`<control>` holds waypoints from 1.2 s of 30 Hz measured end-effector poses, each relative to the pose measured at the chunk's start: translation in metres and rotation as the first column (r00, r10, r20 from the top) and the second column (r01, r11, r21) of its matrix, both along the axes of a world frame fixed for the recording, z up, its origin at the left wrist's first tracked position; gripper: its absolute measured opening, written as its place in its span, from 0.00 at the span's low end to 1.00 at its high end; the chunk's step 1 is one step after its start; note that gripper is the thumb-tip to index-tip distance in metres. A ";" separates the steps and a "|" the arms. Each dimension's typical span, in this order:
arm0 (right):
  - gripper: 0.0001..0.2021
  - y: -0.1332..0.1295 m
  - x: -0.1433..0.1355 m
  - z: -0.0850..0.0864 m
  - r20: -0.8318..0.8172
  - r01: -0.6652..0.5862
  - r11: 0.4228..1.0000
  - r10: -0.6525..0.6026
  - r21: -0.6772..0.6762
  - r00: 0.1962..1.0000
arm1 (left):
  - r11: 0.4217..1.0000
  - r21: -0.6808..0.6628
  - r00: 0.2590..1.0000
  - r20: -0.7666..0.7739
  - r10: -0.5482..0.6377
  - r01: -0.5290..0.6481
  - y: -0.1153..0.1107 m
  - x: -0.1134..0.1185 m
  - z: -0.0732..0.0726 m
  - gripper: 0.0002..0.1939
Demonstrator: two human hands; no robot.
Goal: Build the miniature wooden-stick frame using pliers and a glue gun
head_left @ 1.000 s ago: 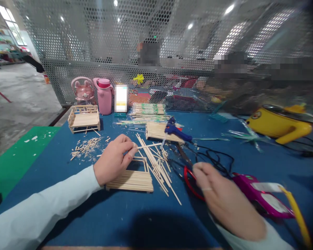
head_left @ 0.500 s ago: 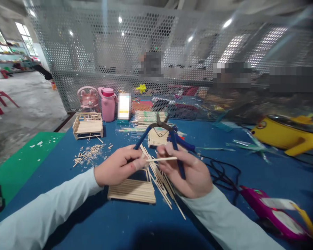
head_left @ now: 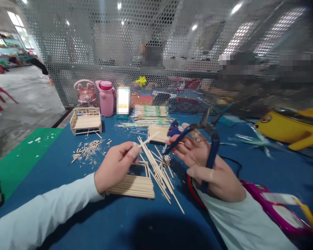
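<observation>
Between the thumb and fingers of my left hand (head_left: 118, 166) is a short thin wooden stick (head_left: 151, 138), pointing up and to the right. My right hand (head_left: 211, 166) has blue-handled pliers (head_left: 210, 126) resting in it; the handles are spread wide, the jaws point up and the fingers are loosely curled. Below my left hand lies a flat panel of wooden sticks (head_left: 131, 187) with a small stick frame behind it. A pile of loose wooden sticks (head_left: 160, 173) lies between my hands.
A small stick-built bench (head_left: 86, 121) stands at the back left, near wood offcuts (head_left: 86, 151), a pink bottle (head_left: 106, 100) and a lit phone (head_left: 123, 100). Wrapped sticks (head_left: 151, 111) lie against the mesh screen (head_left: 114, 45). A yellow pot (head_left: 289, 126) and a purple device (head_left: 276, 208) are at right.
My right hand has moved right with the pliers, away from my left hand, and its fingers have loosened. The short stick has stayed in my left hand and now tilts upward.
</observation>
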State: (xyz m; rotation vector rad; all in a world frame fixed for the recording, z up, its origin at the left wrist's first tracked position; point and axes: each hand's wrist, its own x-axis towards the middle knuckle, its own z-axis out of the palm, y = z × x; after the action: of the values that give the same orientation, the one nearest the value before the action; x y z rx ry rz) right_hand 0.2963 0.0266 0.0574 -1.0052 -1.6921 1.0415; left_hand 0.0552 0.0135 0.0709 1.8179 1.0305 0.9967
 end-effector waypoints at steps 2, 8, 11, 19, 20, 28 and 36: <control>0.39 -0.011 0.008 -0.005 0.207 0.026 0.995 -0.045 0.095 0.977 | 0.994 -0.069 0.995 0.040 0.089 -0.086 0.006 -0.001 -0.004 0.15; 0.42 -0.031 -0.015 -0.005 0.584 -0.090 0.985 -0.012 0.147 0.812 | 0.991 -0.086 0.994 0.045 0.103 -0.099 0.009 0.002 -0.012 0.16; 0.42 -0.032 -0.022 0.002 0.631 -0.128 0.981 0.005 0.149 0.776 | 0.995 -0.058 0.996 0.034 0.081 -0.079 0.006 0.003 -0.014 0.17; 0.40 -0.034 -0.024 0.000 0.626 -0.153 0.975 0.019 0.160 0.780 | 0.999 0.024 0.999 -0.021 0.049 -0.049 -0.001 0.003 -0.012 0.18; 0.40 -0.033 -0.025 0.000 0.615 -0.146 0.974 0.010 0.172 0.788 | 0.999 0.024 0.999 -0.028 0.044 -0.044 -0.002 0.004 -0.012 0.18; 0.34 -0.032 -0.032 -0.001 0.595 -0.086 0.960 -0.095 0.268 0.798 | 0.998 0.017 0.997 -0.054 0.059 -0.058 -0.007 0.006 -0.012 0.18; 0.33 -0.035 -0.041 -0.010 0.600 -0.058 0.924 -0.196 0.377 0.775 | 0.997 -0.013 0.996 -0.051 0.072 -0.072 -0.006 0.005 -0.007 0.18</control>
State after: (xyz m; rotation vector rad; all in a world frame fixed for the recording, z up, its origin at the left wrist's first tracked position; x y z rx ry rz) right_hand 0.2555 -0.0086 0.0470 -1.2236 -2.2621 0.2842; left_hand 0.0598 0.0074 0.0634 1.8133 1.1388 0.9873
